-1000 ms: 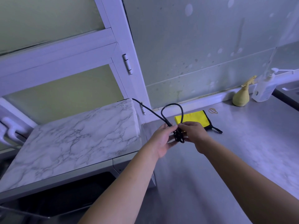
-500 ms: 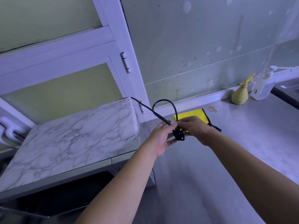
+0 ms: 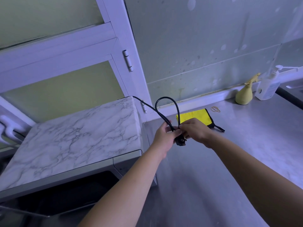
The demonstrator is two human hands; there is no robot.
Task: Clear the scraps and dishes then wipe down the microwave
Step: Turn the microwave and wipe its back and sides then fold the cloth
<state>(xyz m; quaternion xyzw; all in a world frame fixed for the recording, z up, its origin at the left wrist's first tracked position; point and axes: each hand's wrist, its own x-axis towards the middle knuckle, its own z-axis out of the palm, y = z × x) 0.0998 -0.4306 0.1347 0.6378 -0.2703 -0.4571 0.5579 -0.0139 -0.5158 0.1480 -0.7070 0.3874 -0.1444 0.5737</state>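
Observation:
The microwave [image 3: 78,138] with a marble-patterned top stands at the left on the counter, its dark door facing me at the lower left. Its black power cord [image 3: 165,99] runs from the back right corner and forms a loop above my hands. My left hand [image 3: 164,136] and my right hand [image 3: 195,130] both pinch the cord just right of the microwave, with the black plug [image 3: 180,142] hanging below my fingers. A yellow cloth [image 3: 195,116] with a black edge lies on the counter just behind my right hand.
The grey counter [image 3: 246,153] stretches to the right. A yellow spray bottle [image 3: 244,95] and a clear pump bottle [image 3: 268,87] stand at the back wall, far right. A rubber band [image 3: 215,109] lies near the cloth. A white window frame [image 3: 129,63] rises behind the microwave.
Both hands stayed on the cord beside the microwave. The loop has tightened a little and the plug now hangs lower between my hands.

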